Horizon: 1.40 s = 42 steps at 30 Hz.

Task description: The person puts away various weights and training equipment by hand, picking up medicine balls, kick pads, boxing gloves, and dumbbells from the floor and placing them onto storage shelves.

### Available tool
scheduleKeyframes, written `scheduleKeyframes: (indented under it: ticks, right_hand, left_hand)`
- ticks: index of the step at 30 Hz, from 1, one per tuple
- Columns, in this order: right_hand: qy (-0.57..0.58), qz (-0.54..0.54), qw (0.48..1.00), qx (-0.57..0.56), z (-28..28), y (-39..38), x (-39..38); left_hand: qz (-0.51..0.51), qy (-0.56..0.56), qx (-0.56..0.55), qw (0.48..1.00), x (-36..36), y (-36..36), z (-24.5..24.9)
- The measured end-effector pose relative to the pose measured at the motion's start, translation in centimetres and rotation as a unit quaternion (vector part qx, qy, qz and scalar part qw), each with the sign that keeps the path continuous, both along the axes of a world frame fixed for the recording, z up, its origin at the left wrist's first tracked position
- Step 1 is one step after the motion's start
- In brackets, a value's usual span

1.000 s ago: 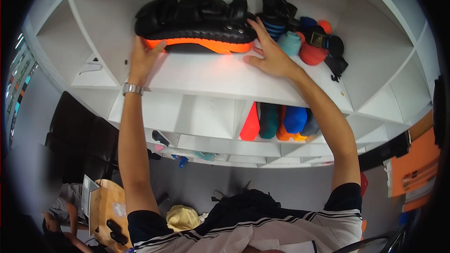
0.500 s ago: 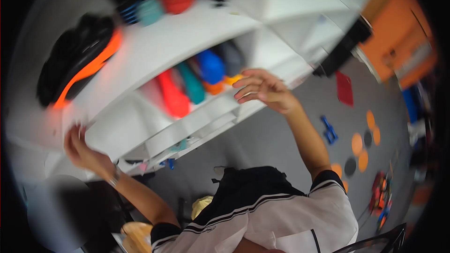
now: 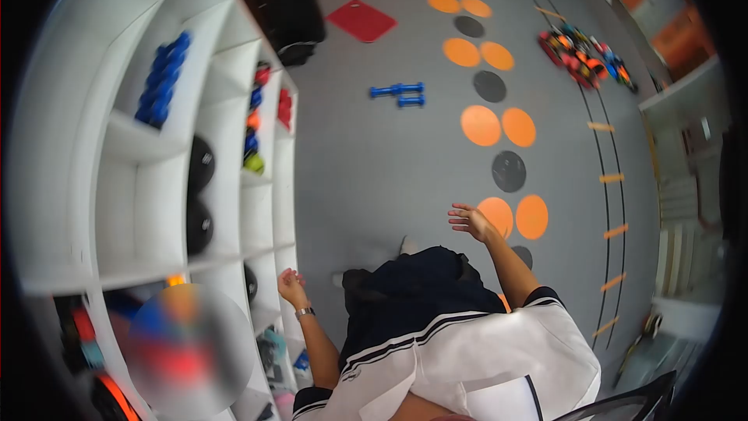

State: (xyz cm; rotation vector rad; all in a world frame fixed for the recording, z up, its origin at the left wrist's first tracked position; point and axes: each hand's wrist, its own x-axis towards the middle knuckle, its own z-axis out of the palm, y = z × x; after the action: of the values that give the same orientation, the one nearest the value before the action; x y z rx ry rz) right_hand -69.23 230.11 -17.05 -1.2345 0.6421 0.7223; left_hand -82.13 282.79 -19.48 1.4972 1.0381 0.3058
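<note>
My left hand (image 3: 292, 287) hangs beside the front edge of the white shelf unit (image 3: 269, 253), a watch on its wrist. Its fingers are loosely bent and hold nothing. Out over the grey floor (image 3: 351, 171), my right hand (image 3: 471, 222) is open and empty, fingers spread. Below it in the picture lies an orange disc (image 3: 499, 214). Farther ahead on the floor are blue dumbbells (image 3: 397, 90) and a red mat (image 3: 361, 21).
The shelves hold black balls (image 3: 200, 164), stacked blue dumbbells (image 3: 164, 78) and small coloured items (image 3: 253, 140). Orange and grey discs run along the floor, and right of them an agility ladder (image 3: 612, 178). Colourful gear (image 3: 576, 58) is piled at the far right.
My view has swung right, from the shelf front to the open floor. Both hands have come away from the shelf compartments and lowered towards my body.
</note>
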Motion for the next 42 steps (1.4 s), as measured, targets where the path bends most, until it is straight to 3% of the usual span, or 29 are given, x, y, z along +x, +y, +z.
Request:
scheduleKeyframes:
  ticks: [4, 8, 11, 14, 17, 21, 25, 30, 33, 35, 39, 42]
  right_hand:
    - [-0.002, -0.13, 0.991, -0.001, -1.0, -8.3, -0.9]
    - [0.003, -0.164, 0.979, -0.122, -3.9, -13.2, -0.9]
    - [0.088, -0.234, 0.964, -0.093, -5.7, -15.4, 0.0]
    - [0.112, -0.277, 0.95, -0.092, -5.9, -17.8, 2.2]
    - [0.117, -0.355, 0.919, -0.127, -3.9, -20.4, 4.4]
    - [0.113, -0.448, 0.874, -0.153, -3.5, -24.9, 6.6]
    - [0.136, -0.531, 0.819, -0.17, -4.2, -29.1, 8.7]
    - [0.169, -0.571, 0.79, -0.148, -7.7, -36.5, 10.2]
    - [0.213, -0.565, 0.787, -0.129, -8.3, -43.5, 10.0]
    - [0.225, -0.574, 0.776, -0.129, -9.1, -49.7, 9.3]
    - [0.192, -0.616, 0.747, -0.158, -8.2, -63.6, 10.6]
    - [0.134, -0.621, 0.744, -0.207, -6.1, -75.1, 12.9]
  left_hand:
    - [-0.032, 0.131, -0.176, 0.975, 4.9, -5.1, -6.4]
    - [-0.224, 0.275, -0.055, 0.933, 8.8, -8.6, -11.2]
    - [-0.27, 0.347, -0.049, 0.897, 14.3, -10.3, -13.1]
    - [-0.305, 0.395, -0.077, 0.863, 23.8, -13.3, -12.8]
    - [-0.432, 0.435, -0.051, 0.789, 35.8, -18.1, -13.7]
    - [-0.62, 0.307, 0.057, 0.72, 52.7, -33.1, -12.6]
    - [-0.698, 0.204, 0.009, 0.687, 63.4, -52.9, -8.1]
    - [-0.753, 0.161, 0.004, 0.637, 69.9, -71.0, -6.4]
    - [-0.721, 0.169, 0.0, 0.672, 71.8, -76.1, -7.1]
    - [-0.69, 0.235, -0.011, 0.685, 72.5, -77.3, -8.3]
    - [-0.637, 0.347, 0.067, 0.685, 71.4, -81.3, -7.6]
    - [-0.616, 0.441, 0.082, 0.647, 71.0, -84.7, -10.3]
